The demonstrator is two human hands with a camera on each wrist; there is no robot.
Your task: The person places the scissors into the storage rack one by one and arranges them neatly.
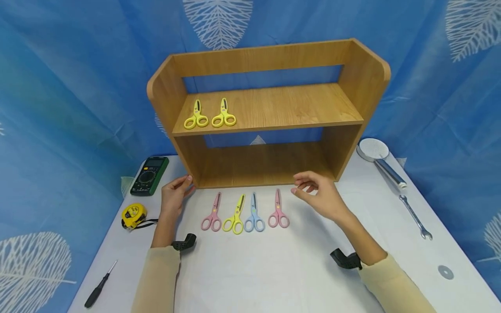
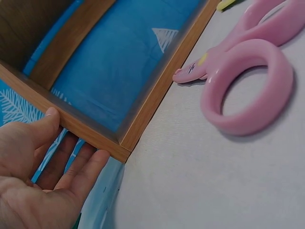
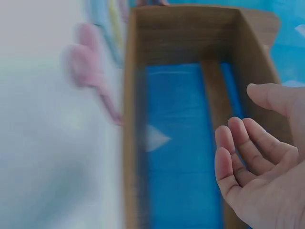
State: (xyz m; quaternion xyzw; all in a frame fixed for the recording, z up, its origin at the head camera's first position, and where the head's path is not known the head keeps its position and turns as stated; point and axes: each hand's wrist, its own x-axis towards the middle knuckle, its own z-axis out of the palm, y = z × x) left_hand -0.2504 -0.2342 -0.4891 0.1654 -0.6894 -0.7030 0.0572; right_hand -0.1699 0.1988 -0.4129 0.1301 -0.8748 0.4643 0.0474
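My left hand [image 1: 175, 196] is at the lower left corner of a wooden two-tier shelf [image 1: 270, 126]. In the left wrist view its thumb and fingertips touch the edge of the side panel [image 2: 90, 133], fingers loosely bent. My right hand [image 1: 318, 195] hovers in front of the shelf's lower right part, fingers loosely bent and holding nothing. On the table between the hands lie pink scissors [image 1: 212, 213], yellow scissors [image 1: 235, 215], blue scissors [image 1: 254, 214] and more pink scissors [image 1: 278, 210], tips toward the shelf. Two yellow scissors [image 1: 196, 115] [image 1: 224, 114] lie on the upper tier's left side.
On the left are a multimeter [image 1: 149, 176], a tape measure [image 1: 134, 215] and a screwdriver [image 1: 100, 284]. To the right lie a round-headed tool with a dark handle [image 1: 391, 173], a wrench [image 1: 415, 217] and a washer [image 1: 445, 272]. A blue curtain [image 1: 78, 108] hangs behind the white table [image 1: 266, 274].
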